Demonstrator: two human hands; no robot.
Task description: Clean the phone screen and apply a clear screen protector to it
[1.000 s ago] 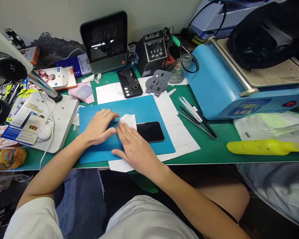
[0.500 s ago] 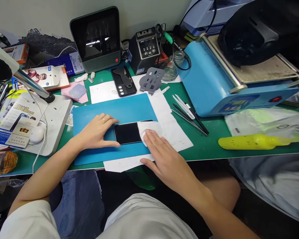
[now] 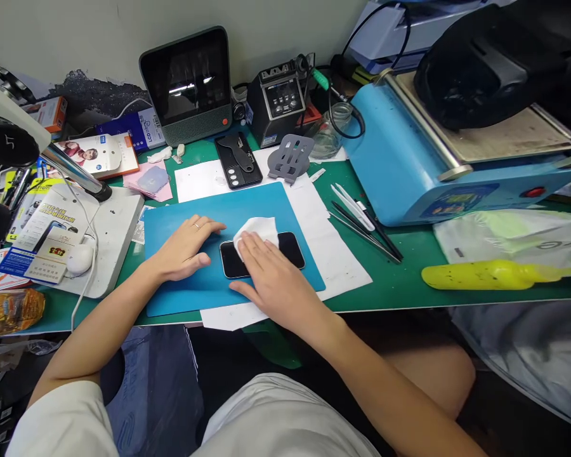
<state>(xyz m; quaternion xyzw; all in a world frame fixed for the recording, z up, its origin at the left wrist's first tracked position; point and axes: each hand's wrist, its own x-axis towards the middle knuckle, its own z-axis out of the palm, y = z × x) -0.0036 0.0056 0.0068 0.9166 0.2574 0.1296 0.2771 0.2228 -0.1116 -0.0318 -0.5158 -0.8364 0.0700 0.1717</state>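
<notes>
Since the previous frame, the person's right hand (image 3: 273,273) and the white cloth (image 3: 261,227) have slid from the phone's right end to left of its middle, while the left hand (image 3: 183,251) has drawn back from its left end. On the blue mat (image 3: 261,198), the phone (image 3: 292,249) lies flat, screen up. Wiping seems partway through: black glass shows at both ends, the middle is covered, and whether smudges remain is too small to tell. The right hand's fingers are straight and together, pressing the cloth flat; whether they also pinch it cannot be told. The left hand, thumb spread wide, has hold of nothing visible and sits just left of the phone. Around them stand a big blue machine (image 3: 385,152), a dark display (image 3: 185,82) and a black control box (image 3: 280,105); smaller are a yellow bottle (image 3: 480,276), a grey stand (image 3: 290,158), a black phone case (image 3: 226,158) behind the mat and tweezers (image 3: 356,228) to its right. All sit off the mat, so nothing appears to block the wiping.
</notes>
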